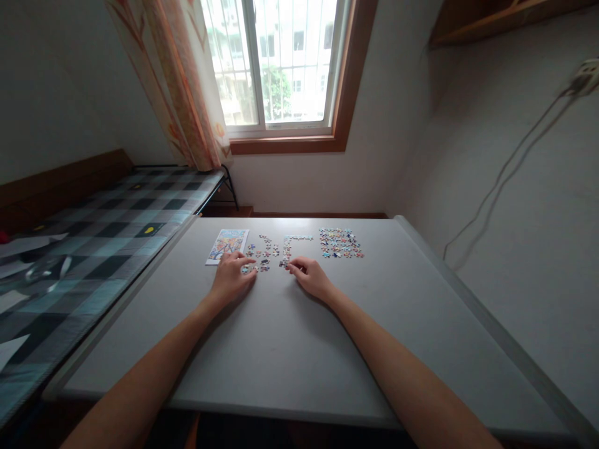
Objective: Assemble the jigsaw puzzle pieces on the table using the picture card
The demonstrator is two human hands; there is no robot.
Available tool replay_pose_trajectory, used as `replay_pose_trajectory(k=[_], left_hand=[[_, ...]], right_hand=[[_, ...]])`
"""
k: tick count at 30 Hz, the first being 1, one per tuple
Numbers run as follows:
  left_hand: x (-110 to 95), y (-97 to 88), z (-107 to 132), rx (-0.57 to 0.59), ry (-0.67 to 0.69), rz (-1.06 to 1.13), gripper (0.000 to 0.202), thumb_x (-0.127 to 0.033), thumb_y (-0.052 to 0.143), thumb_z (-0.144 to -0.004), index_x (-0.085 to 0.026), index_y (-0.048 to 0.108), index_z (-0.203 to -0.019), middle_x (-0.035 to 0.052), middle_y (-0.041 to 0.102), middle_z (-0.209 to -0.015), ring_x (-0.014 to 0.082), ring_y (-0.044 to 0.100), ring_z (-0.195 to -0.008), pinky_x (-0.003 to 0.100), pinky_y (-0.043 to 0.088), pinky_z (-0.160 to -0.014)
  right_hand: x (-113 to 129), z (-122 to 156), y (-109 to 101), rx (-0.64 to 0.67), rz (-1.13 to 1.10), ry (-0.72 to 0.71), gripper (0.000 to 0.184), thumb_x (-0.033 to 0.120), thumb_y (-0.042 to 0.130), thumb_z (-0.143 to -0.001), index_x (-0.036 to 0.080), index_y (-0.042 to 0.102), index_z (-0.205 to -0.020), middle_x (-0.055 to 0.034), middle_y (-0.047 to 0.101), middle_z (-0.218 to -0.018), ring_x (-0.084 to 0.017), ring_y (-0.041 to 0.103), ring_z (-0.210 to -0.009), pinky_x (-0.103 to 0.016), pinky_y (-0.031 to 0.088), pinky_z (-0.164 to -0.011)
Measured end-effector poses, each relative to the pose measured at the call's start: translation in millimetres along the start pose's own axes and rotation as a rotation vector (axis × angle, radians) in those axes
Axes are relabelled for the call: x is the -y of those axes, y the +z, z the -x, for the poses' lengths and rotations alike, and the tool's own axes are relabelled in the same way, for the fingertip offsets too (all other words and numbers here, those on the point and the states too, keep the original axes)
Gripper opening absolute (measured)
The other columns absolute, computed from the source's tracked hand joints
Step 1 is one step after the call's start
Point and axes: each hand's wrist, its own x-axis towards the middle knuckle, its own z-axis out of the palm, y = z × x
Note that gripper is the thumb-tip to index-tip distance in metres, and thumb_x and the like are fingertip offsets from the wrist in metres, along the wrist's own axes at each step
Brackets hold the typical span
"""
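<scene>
My right hand [309, 275] is closed in a pinch at the lower end of a partly joined jigsaw border [287, 248], its fingertips on a puzzle piece there. This border runs down one side and along the top in an L shape. To its left, my left hand [233, 275] rests on the table with thumb and forefinger apart, around a few loose puzzle pieces [249, 269]. Under and beyond its fingers lies a printed picture card [229, 244]. More loose pieces [266, 254] are scattered between the card and the border.
A larger group of loose pieces [340, 243] lies right of the border on the grey table [281, 355]. On the left stands a bed with a checked cover [154, 206], papers on it. A window [281, 68] and curtain [173, 81] are ahead; a cable [503, 165] hangs on the right wall.
</scene>
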Motion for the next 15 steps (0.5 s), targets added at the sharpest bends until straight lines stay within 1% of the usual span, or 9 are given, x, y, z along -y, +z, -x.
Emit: replay_pose_trajectory(k=[2,3,4,6,7,9,11,15], left_hand=[[-7,0.7,1,0.009,0.053,0.088,0.025,-0.032,0.057,-0.078,-0.02,0.07,-0.096,0.0038,0.06,-0.08,0.0186,0.052,-0.082,0.034,0.041,-0.081],[-12,1.4,2,0.039,0.078,0.148,0.027,-0.032,0.056,-0.08,-0.019,0.068,-0.1,0.0028,0.06,-0.078,0.0164,0.053,-0.077,0.031,0.043,-0.078],[-17,2.5,3,0.107,0.091,0.206,0.031,-0.033,0.054,-0.081,-0.019,0.065,-0.106,0.0012,0.06,-0.074,0.0137,0.053,-0.068,0.028,0.044,-0.072],[-27,5.1,6,0.191,0.058,0.283,0.041,-0.035,0.055,-0.081,-0.018,0.059,-0.118,-0.0016,0.059,-0.067,0.0106,0.05,-0.056,0.024,0.043,-0.061],[-31,6.5,7,0.2,0.037,0.291,0.044,-0.036,0.056,-0.081,-0.018,0.057,-0.121,-0.002,0.06,-0.066,0.0099,0.05,-0.054,0.023,0.042,-0.059],[-36,9.2,9,0.196,0.021,0.282,0.046,-0.036,0.057,-0.08,-0.019,0.055,-0.123,-0.0024,0.062,-0.067,0.0092,0.051,-0.053,0.023,0.042,-0.058],[-36,11.6,10,0.181,0.024,0.267,0.045,-0.036,0.057,-0.08,-0.021,0.056,-0.122,-0.0027,0.062,-0.068,0.0089,0.051,-0.053,0.022,0.042,-0.058],[-30,15.0,10,0.156,0.101,0.259,0.034,-0.035,0.055,-0.082,-0.023,0.062,-0.114,-0.0026,0.063,-0.069,0.0087,0.052,-0.055,0.021,0.042,-0.059]], right_hand=[[-1,0,0,-0.001,0.017,-0.007,0.02,0.028,0.053,-0.084,0.014,0.066,-0.076,-0.0031,0.064,-0.07,-0.013,0.055,-0.065,-0.024,0.039,-0.061],[-1,0,0,0.001,0.022,-0.013,0.021,0.029,0.052,-0.084,0.015,0.066,-0.076,-0.0031,0.064,-0.07,-0.013,0.055,-0.065,-0.024,0.04,-0.062],[-1,1,0,0.005,0.024,-0.02,0.021,0.029,0.052,-0.084,0.015,0.066,-0.077,-0.0031,0.065,-0.071,-0.013,0.055,-0.066,-0.024,0.04,-0.062],[0,1,0,0.02,0.021,-0.036,0.021,0.028,0.052,-0.084,0.015,0.066,-0.078,-0.0033,0.065,-0.073,-0.014,0.055,-0.068,-0.024,0.04,-0.064],[0,2,0,0.031,0.022,-0.047,0.02,0.028,0.052,-0.085,0.015,0.066,-0.078,-0.0034,0.065,-0.074,-0.014,0.055,-0.069,-0.024,0.041,-0.065],[2,3,-1,0.058,0.042,-0.069,0.019,0.026,0.052,-0.085,0.015,0.066,-0.078,-0.0034,0.066,-0.076,-0.013,0.055,-0.07,-0.024,0.041,-0.066],[3,4,-1,0.083,0.078,-0.091,0.018,0.025,0.052,-0.085,0.016,0.066,-0.078,-0.0031,0.065,-0.075,-0.013,0.054,-0.069,-0.024,0.04,-0.066],[5,6,0,0.122,0.131,-0.139,0.018,0.025,0.053,-0.085,0.016,0.067,-0.078,-0.0027,0.064,-0.074,-0.012,0.053,-0.067,-0.024,0.04,-0.066]])
